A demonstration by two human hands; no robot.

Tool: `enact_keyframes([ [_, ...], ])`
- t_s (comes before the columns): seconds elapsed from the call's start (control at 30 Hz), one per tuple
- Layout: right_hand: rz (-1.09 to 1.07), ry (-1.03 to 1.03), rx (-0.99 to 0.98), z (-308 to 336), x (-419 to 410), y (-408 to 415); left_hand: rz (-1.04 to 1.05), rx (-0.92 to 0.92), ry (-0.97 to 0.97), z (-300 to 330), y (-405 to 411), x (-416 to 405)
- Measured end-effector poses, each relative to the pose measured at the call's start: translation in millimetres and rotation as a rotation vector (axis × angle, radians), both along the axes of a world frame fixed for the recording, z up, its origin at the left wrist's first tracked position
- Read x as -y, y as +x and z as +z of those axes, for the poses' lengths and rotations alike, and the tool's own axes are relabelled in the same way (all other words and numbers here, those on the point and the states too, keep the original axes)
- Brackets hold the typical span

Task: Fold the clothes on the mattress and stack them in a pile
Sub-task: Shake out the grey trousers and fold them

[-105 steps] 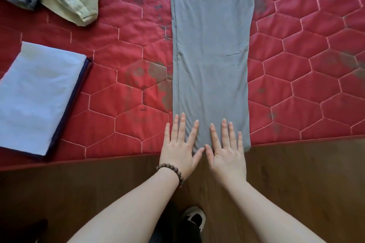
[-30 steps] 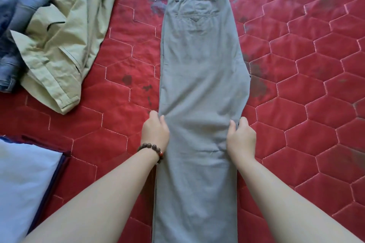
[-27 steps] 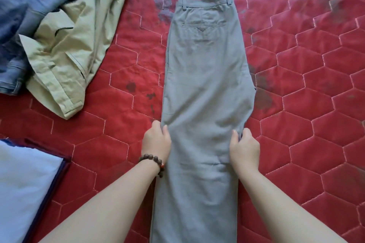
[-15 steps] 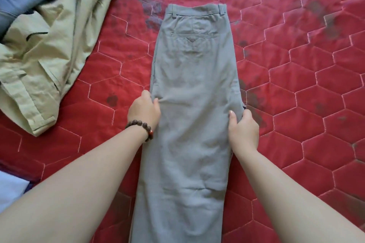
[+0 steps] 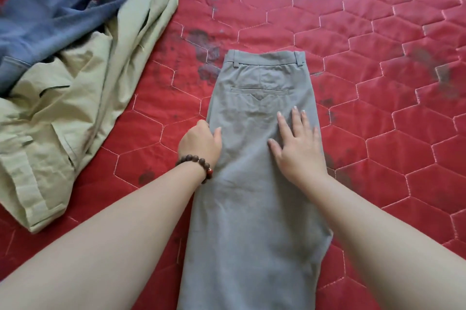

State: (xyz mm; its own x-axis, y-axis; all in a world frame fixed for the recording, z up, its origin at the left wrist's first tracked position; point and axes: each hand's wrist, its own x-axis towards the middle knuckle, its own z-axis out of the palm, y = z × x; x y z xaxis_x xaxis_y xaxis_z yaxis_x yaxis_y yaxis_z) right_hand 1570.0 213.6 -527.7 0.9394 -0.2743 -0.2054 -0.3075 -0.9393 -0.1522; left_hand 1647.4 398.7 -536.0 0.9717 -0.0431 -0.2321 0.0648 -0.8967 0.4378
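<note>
right hand (image 5: 297, 148) flat on grey trousers (image 5: 252, 208).

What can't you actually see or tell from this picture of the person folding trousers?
All in the head view:
- Grey trousers: the leg ends run off the bottom edge.
- Left hand: its fingertips are hidden under the trousers' edge.
- Blue garment and beige garment: crumpled and cut by the left edge, so their type is unclear.
- Any folded pile: out of frame.
- Right hand: lies flat on the trousers.
</note>
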Motion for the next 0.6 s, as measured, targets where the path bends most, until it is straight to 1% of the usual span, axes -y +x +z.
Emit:
enact_keyframes([
  [0.1, 0.052, -0.083, -0.087, -14, 2, 19, -0.034, -0.003, -0.021, -5, 19, 4],
  [0.23, 0.031, -0.148, -0.010, -22, 0, 13, -0.023, 0.136, -0.120, -10, 15, -2],
  [0.37, 0.030, -0.182, -0.021, -25, 1, 10, -0.002, 0.178, -0.053, -16, 12, -2],
  [0.5, 0.084, -0.136, 0.078, -23, -6, 9, 0.042, 0.213, -0.045, -12, 8, -3],
  [0.57, 0.109, -0.130, 0.070, -27, -11, 7, 0.046, 0.285, 0.047, -6, 8, -2],
  [0.6, 0.102, -0.116, 0.083, -29, -15, 8, 0.004, 0.352, 0.087, -4, 8, 2],
])
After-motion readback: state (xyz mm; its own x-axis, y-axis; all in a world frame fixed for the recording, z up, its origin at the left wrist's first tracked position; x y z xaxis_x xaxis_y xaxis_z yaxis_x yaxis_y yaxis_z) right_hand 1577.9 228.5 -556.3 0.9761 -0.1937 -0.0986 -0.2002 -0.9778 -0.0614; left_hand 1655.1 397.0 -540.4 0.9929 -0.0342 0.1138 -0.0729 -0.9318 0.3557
